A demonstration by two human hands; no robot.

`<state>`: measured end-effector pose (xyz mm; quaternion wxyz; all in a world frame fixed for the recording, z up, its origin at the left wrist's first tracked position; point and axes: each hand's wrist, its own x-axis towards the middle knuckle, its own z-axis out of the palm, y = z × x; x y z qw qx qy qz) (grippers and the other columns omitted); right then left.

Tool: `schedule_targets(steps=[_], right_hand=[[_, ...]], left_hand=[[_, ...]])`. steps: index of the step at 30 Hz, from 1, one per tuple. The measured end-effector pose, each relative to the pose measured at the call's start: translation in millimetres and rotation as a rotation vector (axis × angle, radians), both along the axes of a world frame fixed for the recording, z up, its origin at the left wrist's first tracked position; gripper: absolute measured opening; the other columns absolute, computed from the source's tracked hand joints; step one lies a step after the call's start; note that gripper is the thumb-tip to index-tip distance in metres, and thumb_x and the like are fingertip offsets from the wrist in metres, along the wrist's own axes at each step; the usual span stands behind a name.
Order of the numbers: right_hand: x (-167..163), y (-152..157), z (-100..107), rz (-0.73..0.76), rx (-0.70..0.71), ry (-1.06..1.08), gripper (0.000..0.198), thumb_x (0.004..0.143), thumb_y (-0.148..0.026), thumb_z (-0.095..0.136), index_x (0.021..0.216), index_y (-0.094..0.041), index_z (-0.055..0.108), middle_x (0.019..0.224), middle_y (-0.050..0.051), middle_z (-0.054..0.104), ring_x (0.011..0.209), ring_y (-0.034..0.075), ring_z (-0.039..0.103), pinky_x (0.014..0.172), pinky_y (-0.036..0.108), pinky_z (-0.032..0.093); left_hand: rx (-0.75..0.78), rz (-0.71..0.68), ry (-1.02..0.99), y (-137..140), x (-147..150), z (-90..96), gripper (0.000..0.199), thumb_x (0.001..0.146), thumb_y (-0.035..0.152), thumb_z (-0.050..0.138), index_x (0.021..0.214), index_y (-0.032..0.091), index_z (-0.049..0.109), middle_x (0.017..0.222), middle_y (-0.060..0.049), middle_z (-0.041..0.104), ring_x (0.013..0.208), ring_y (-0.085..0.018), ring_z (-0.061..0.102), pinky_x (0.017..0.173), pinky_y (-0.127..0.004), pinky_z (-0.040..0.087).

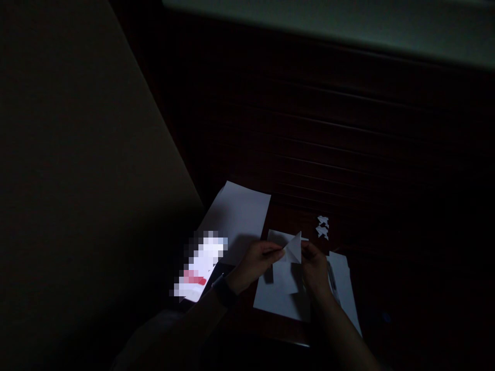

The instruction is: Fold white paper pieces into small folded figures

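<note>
In dim light, a small folded piece of white paper [294, 249] is held up with a pointed corner at its top. My left hand [260, 260], with a dark band on its wrist, pinches the left side of this paper between thumb and fingers. At the paper's right edge, my right hand [314, 265] has its fingers curled and closed, partly hidden in shadow. Beneath both hands lies a white sheet [280, 301], with their shadows falling across it.
Two small folded paper shapes [322, 228] lie at the back right of the dark table. A pen [332, 281] rests by more white paper [347, 288] on the right. Further left are a larger white sheet [243, 211] and a brightly lit, blurred-out screen [204, 260].
</note>
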<state>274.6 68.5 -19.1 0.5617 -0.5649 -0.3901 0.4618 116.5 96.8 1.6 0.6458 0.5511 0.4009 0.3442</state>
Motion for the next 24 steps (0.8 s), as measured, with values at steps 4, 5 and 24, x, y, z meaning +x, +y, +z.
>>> schedule_targets(steps=[4, 5, 24], right_hand=[[-1, -1, 2, 0.0, -0.021, 0.035, 0.017, 0.066, -0.027, 0.065, 0.081, -0.02, 0.064, 0.076, 0.004, 0.069, 0.065, 0.02, 0.062, 0.059, 0.029, 0.047], [-2, 0, 2, -0.009, -0.026, 0.042, 0.017, 0.066, -0.028, 0.065, 0.081, -0.02, 0.064, 0.076, 0.004, 0.069, 0.065, 0.02, 0.062, 0.059, 0.029, 0.047], [-8, -6, 10, 0.201, -0.088, 0.062, 0.027, 0.071, -0.038, 0.067, 0.089, -0.018, 0.063, 0.071, 0.002, 0.064, 0.061, 0.016, 0.056, 0.052, 0.024, 0.042]], left_hand=[[0.012, 0.009, 0.007, 1, 1, -0.7, 0.023, 0.074, 0.034, 0.062, 0.084, 0.015, 0.069, 0.081, -0.006, 0.069, 0.074, -0.018, 0.061, 0.067, -0.028, 0.046], [0.007, 0.019, 0.006, 1, 2, -0.8, 0.022, 0.073, 0.033, 0.063, 0.084, 0.015, 0.069, 0.081, -0.006, 0.069, 0.074, -0.018, 0.061, 0.068, -0.029, 0.046], [-0.061, 0.083, -0.104, 2, 2, -4.6, 0.017, 0.068, 0.018, 0.064, 0.084, 0.014, 0.067, 0.085, -0.007, 0.068, 0.078, -0.019, 0.062, 0.068, -0.029, 0.046]])
